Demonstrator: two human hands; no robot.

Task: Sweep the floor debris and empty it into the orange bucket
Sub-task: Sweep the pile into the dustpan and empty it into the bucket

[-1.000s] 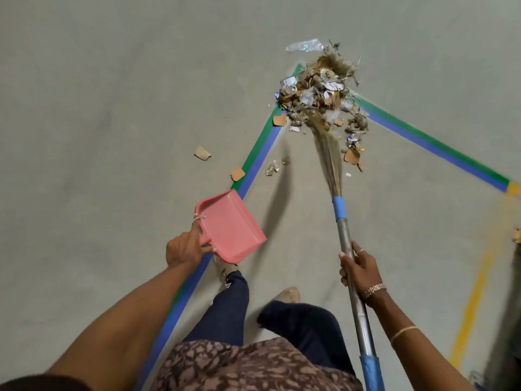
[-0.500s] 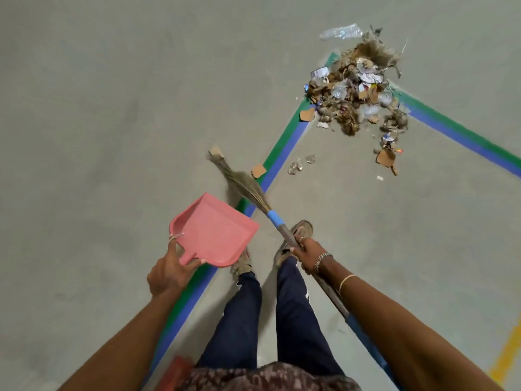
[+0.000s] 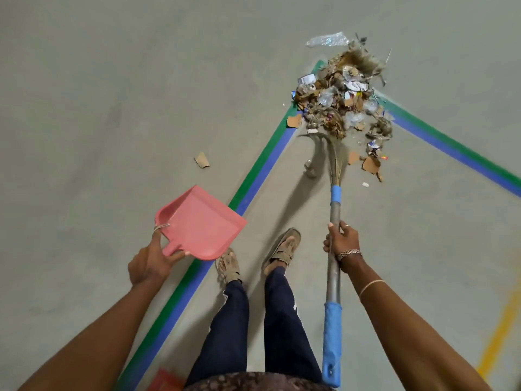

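Note:
A heap of debris (image 3: 342, 100), made of cardboard scraps, paper and plastic, lies on the grey floor at the corner of the taped lines. My right hand (image 3: 341, 241) grips the metal shaft of a broom (image 3: 334, 210). Its straw bristles (image 3: 335, 153) touch the floor at the near edge of the heap. My left hand (image 3: 149, 259) holds a pink dustpan (image 3: 200, 224) by its handle, raised above the floor left of my feet. One cardboard scrap (image 3: 202, 160) lies apart to the left. The orange bucket is out of sight.
Green-and-blue tape (image 3: 253, 176) runs diagonally across the floor and turns at the heap. A clear plastic wrapper (image 3: 327, 40) lies beyond the heap. A yellow line (image 3: 499, 334) marks the floor at the right. My sandalled feet (image 3: 282, 246) stand beside the tape. An orange-red edge (image 3: 165, 380) shows at the bottom.
The broom head swung from the left, near the lone cardboard scrap, back right to the near edge of the heap. Small scraps by the tape have moved toward the heap. The dustpan stayed raised.

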